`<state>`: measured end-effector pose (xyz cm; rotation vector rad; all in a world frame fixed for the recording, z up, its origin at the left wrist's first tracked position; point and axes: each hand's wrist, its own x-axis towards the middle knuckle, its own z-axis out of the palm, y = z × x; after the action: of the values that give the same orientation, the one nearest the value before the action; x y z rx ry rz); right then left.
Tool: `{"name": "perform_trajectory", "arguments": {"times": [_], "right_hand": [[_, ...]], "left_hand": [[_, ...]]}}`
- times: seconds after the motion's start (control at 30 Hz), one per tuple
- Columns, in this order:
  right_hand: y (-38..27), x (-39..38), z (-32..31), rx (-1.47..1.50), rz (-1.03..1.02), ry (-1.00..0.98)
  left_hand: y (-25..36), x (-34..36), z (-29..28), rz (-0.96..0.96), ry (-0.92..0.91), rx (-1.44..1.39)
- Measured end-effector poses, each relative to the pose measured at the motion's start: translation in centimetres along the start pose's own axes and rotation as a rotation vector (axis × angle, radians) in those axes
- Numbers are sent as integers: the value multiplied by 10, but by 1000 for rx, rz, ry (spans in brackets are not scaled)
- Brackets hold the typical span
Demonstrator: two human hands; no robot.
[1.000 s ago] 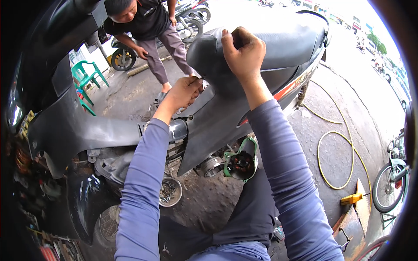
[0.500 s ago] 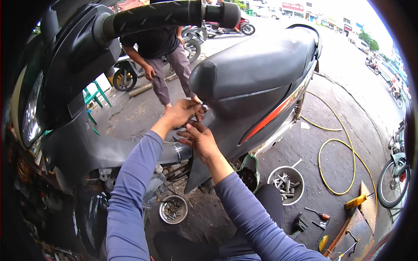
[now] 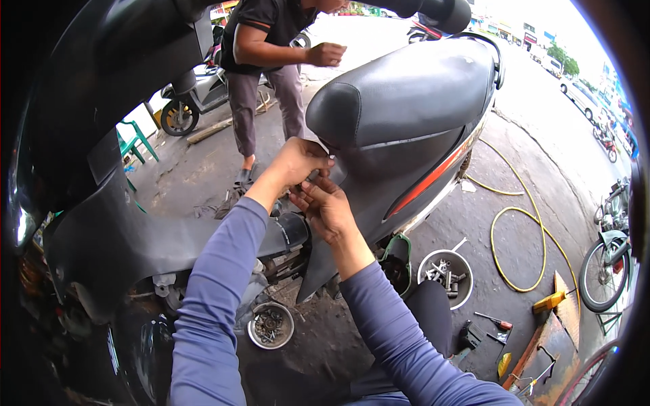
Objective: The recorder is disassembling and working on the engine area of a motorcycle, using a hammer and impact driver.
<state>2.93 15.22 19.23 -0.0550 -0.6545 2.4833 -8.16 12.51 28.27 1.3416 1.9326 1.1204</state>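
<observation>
Below the front of a black scooter seat [image 3: 413, 95], my left hand [image 3: 298, 162] is closed in a pinch at the dark body panel [image 3: 379, 179]. A tiny pale spot shows by its fingertips; what it holds is too small to name. Just beneath, my right hand [image 3: 328, 210] has its thumb and fingers pressed together close to the left fingers. Anything between them is hidden. Both hands are near the top of the scooter's dark centre cover, behind the low step-through [image 3: 203, 243].
A person [image 3: 271, 40] stands beyond the scooter, one fist raised. On the ground are a bowl of small fasteners [image 3: 271, 325], a bowl of sockets [image 3: 462, 298], a red-handled screwdriver [image 3: 502, 325], a power drill [image 3: 466, 342] and a yellow hose [image 3: 495, 237]. The handlebar [image 3: 447, 12] juts overhead.
The view has shifted, and the handlebar sits higher and further right. My hands stay together below the seat, the right one closing its fingers more. The other person has raised a hand.
</observation>
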Motion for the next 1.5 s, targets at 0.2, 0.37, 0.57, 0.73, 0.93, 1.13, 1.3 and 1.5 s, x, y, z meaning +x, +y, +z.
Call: {"name": "perform_trajectory", "arguments": {"times": [0.2, 0.37, 0.57, 0.73, 0.93, 1.13, 1.3, 1.5], "right_hand": [[-14, 2, 4, -286, 109, 101], [-21, 5, -2, -213, 137, -63], [-26, 4, -6, -383, 199, -41], [-29, 1, -9, -201, 171, -144], [-32, 5, -14, -419, 179, -84], [-34, 14, -24, -140, 170, -227], [-36, 8, -22, -232, 186, -172], [-59, -16, -36, -646, 226, -41]], "left_hand": [[0, 1, 1, 62, 66, 64], [-2, 2, 1, 46, 42, -32], [7, -8, 2, -12, 99, -24], [14, -11, 3, -53, 39, 47], [6, -7, 1, -46, 126, -27], [6, -4, -7, -53, 49, -108], [2, -4, 0, -46, 68, -46], [0, -5, 12, -131, 0, -70]]}}
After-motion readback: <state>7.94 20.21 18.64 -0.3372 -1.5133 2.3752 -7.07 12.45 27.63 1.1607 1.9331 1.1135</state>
